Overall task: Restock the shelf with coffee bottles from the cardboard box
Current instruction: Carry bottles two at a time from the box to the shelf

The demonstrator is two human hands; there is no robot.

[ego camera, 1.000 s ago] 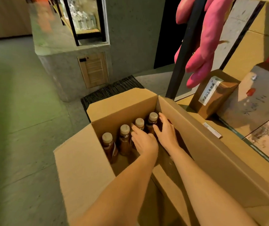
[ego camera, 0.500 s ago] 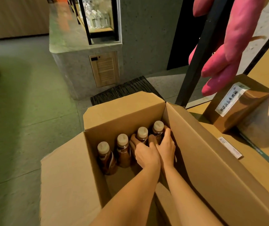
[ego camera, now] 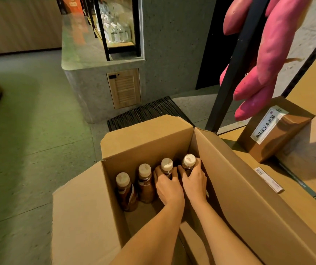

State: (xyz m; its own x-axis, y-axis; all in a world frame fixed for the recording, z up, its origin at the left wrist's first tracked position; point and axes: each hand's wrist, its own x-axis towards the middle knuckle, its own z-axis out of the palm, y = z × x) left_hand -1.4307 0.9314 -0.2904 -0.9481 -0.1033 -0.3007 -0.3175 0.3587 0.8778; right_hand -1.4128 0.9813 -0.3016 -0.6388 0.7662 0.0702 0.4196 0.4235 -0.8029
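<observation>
Coffee bottles stand in one row along the far wall of the open cardboard box [ego camera: 145,142], four of them, each upright with its long axis vertical and its pale cap turned up toward you. The row runs from the lower left to the upper right. The first bottle [ego camera: 125,190] and the second bottle [ego camera: 145,183] stand free, and you can see their brown bodies and part of a dark label. Your left hand [ego camera: 169,188] is wrapped around the third bottle [ego camera: 166,166], the fingers curled on its shoulder below the cap. Your right hand [ego camera: 194,181] is wrapped in the same way around the fourth bottle [ego camera: 189,161], which is next to the right wall of the box. Of these two bottles only the caps and necks show; your hands cover the bodies, so you cannot tell if they are lifted from the bottom. The label text is too small to read. The near part of the box is cut off by the lower edge and by your forearms. Above right, a pink rubber glove [ego camera: 264,60] hangs over a black post [ego camera: 230,79]. A small brown carton [ego camera: 279,134] with a white label lies on flat cardboard to the right.
</observation>
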